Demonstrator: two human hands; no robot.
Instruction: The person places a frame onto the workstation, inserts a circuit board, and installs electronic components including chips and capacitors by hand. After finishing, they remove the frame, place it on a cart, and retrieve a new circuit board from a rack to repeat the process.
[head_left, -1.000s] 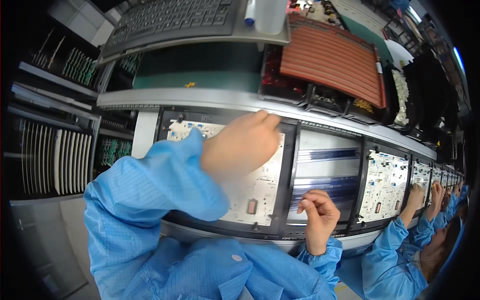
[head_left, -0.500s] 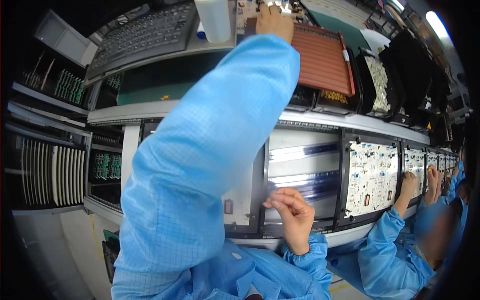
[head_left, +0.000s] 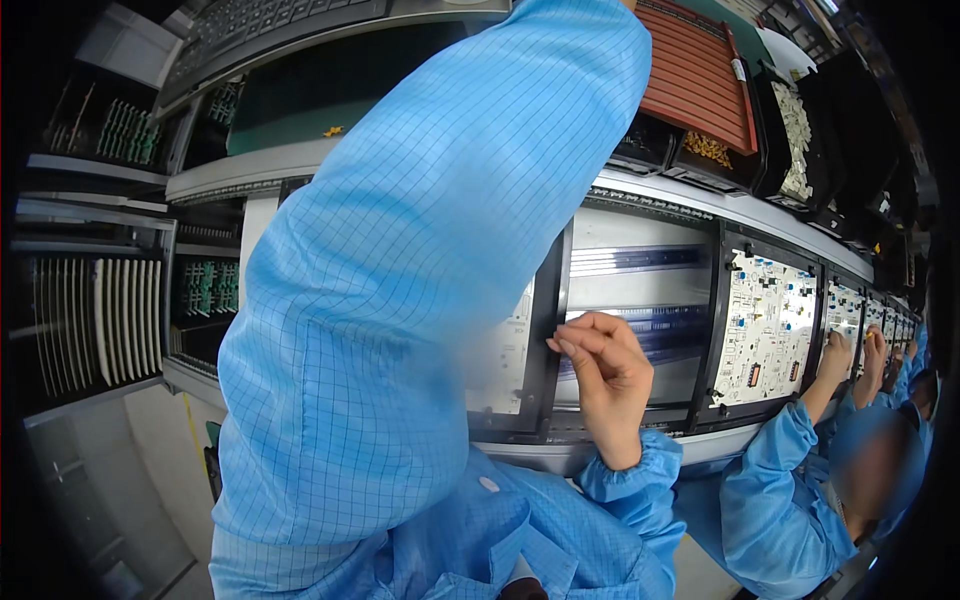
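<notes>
My left arm (head_left: 400,230) in a blue checked sleeve stretches across the view to the top edge. The left hand lies beyond that edge; only a sliver of skin shows by the red-brown ribbed tray. My right hand (head_left: 612,375) is closed in a pinch, thumb against the fingers. What sits at its tips, if anything, is too small to name. It hovers at the dark frame bar between a white circuit board (head_left: 503,360), partly hidden by my left sleeve, and an opening with shiny bluish strips (head_left: 640,260).
Beyond the line stand the red-brown ribbed tray (head_left: 695,75), a bin of yellow parts (head_left: 706,148) and a bin of pale parts (head_left: 795,140). Populated white boards (head_left: 768,325) continue rightward, where a co-worker's hand (head_left: 835,355) works. Racks of boards (head_left: 125,320) stand left.
The view has tipped downward, so the bench sits higher in the picture. My left hand has gone out past the top edge. The right hand keeps its pinch near the same frame bar.
</notes>
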